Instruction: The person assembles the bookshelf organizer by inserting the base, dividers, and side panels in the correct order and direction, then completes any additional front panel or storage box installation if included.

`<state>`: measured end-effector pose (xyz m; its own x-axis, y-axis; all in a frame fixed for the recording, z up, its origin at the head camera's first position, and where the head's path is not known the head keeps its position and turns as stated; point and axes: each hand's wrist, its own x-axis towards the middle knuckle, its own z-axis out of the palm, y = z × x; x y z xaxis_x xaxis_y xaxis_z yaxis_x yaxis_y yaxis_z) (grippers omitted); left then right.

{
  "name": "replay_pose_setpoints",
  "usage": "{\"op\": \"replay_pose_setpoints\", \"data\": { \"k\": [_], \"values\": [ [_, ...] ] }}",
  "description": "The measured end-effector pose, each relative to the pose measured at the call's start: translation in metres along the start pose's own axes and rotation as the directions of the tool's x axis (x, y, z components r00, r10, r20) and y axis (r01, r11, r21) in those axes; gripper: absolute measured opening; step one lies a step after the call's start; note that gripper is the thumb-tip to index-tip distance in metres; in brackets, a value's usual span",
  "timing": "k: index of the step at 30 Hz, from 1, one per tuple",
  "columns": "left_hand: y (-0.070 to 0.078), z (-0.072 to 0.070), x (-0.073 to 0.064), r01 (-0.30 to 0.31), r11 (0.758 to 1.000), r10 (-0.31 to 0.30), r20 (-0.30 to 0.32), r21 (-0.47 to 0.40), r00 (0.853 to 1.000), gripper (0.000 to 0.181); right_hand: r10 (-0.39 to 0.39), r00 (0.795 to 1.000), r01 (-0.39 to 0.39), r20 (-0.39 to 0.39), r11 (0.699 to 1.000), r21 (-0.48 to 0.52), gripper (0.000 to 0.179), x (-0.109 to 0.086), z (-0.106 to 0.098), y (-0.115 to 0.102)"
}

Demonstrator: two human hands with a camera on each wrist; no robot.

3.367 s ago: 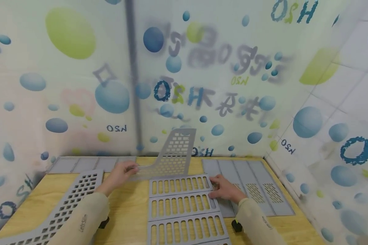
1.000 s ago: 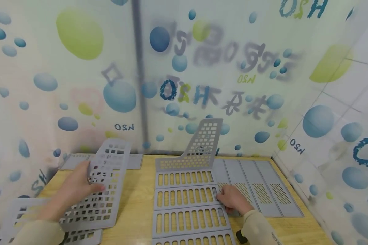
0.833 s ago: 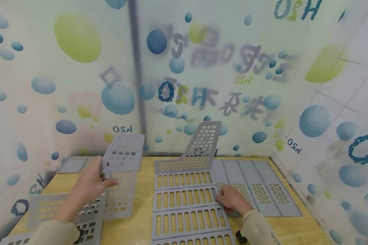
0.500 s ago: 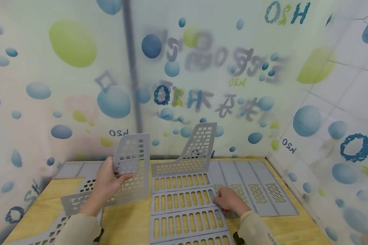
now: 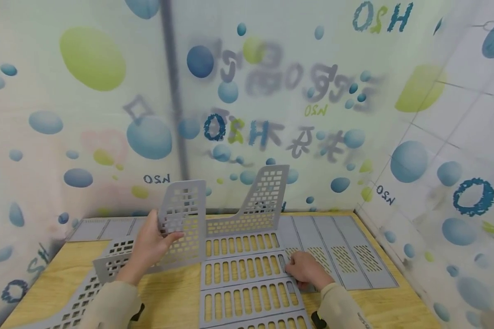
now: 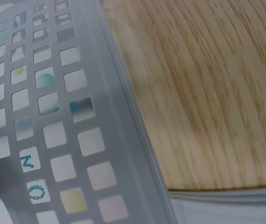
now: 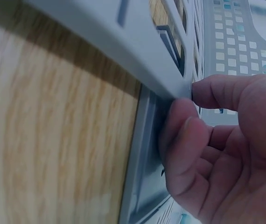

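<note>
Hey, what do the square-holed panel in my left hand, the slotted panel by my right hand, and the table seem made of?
Square-holed panel: probably gray plastic; its border looks smooth with a faint sheen.
Slotted panel: likely matte plastic, from its even gray color and rounded slots; painted metal isn't ruled out.
Table: satin-looking wood or wood-print laminate, given its tan, streaky grain.

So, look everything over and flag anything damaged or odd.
No damage shows on the side panel in the left hand or the slatted panel. One oddity: the H2O lettering on the patterned backdrop reads mirrored, as if seen from behind.
</note>
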<state>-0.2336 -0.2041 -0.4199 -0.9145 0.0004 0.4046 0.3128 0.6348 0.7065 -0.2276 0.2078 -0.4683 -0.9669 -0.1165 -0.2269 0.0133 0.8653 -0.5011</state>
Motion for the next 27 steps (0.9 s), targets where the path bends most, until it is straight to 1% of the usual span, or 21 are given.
{"op": "replay_pose_setpoints", "data": {
  "k": [6, 9, 11, 13, 15, 18, 19, 22, 24, 27],
  "values": [
    [-0.005, -0.002, 0.001, -0.032, 0.999, 0.032, 0.011, 0.004, 0.999, 0.062, 0.0, 0.999, -0.001, -0.042, 0.999, -0.033, 0.026, 0.0, 0.001, 0.0],
    [-0.01, -0.005, 0.001, -0.06, 0.998, 0.06, 0.039, -0.015, 0.997, 0.064, -0.004, 0.999, 0.002, -0.053, 1.0, -0.031, 0.026, 0.001, 0.001, 0.001],
    [-0.014, -0.008, 0.0, -0.066, 0.998, 0.067, 0.064, -0.016, 0.996, 0.065, -0.018, 0.997, 0.016, -0.072, 1.0, -0.027, 0.023, 0.001, 0.001, 0.001],
    [-0.018, -0.012, -0.001, -0.06, 0.998, 0.061, 0.097, -0.013, 0.993, 0.064, -0.049, 0.994, 0.048, -0.102, 0.999, -0.02, 0.016, 0.002, 0.0, 0.001],
    [-0.021, -0.015, -0.002, -0.043, 0.999, 0.043, 0.123, -0.006, 0.991, 0.061, -0.097, 0.987, 0.095, -0.129, 0.995, -0.027, 0.014, 0.004, 0.0, 0.001],
    [-0.025, -0.016, -0.004, -0.031, 0.998, 0.039, 0.141, -0.06, 0.989, 0.045, -0.171, 0.973, 0.162, -0.157, 0.985, -0.065, 0.015, 0.006, 0.001, 0.002],
    [-0.026, -0.015, -0.005, -0.038, 0.996, 0.049, 0.136, -0.082, 0.989, 0.04, -0.185, 0.97, 0.175, -0.159, 0.982, -0.076, 0.018, 0.007, 0.002, 0.003],
    [-0.026, -0.006, -0.004, -0.062, 0.982, 0.085, 0.124, -0.178, 0.989, 0.026, -0.203, 0.965, 0.192, -0.168, 0.978, -0.081, 0.014, 0.008, 0.004, 0.004],
    [-0.024, 0.002, -0.002, -0.069, 0.976, 0.096, 0.121, -0.207, 0.988, 0.027, -0.214, 0.962, 0.205, -0.167, 0.976, -0.07, 0.011, 0.008, 0.005, 0.005],
    [-0.018, 0.014, 0.0, -0.053, 0.974, 0.083, 0.127, -0.219, 0.989, 0.028, -0.233, 0.956, 0.222, -0.18, 0.972, -0.076, 0.014, 0.008, 0.006, 0.006]
  ]
}}
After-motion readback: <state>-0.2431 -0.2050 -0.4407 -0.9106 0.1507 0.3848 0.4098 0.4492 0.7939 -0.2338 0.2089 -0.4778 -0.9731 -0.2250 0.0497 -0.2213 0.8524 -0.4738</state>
